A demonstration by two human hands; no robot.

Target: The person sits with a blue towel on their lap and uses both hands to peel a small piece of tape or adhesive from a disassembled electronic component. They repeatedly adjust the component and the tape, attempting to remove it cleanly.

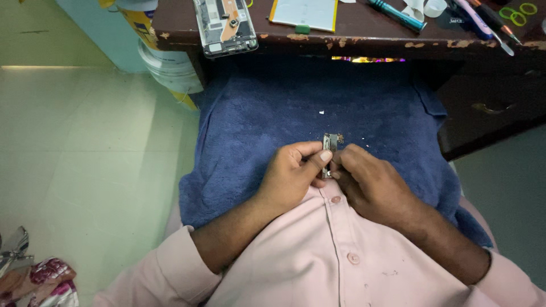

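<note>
My left hand (296, 170) and my right hand (369, 182) meet over my lap, both pinching a small grey metal part (329, 146) that stands upright between the fingertips. Its lower half is hidden by my fingers. Under the hands lies a dark blue towel (273, 113) spread over my lap, with a few tiny white specks on it. On the wooden desk (352, 35) ahead lies an opened phone frame (226, 25) with its inner parts showing.
On the desk there are also a white sheet with a yellow edge (304, 12), a teal screwdriver (398, 16), further tools and green rings (517, 16) at the right. A white bucket (170, 65) stands at the desk's left. Patterned cloth (34, 281) lies on the tiled floor.
</note>
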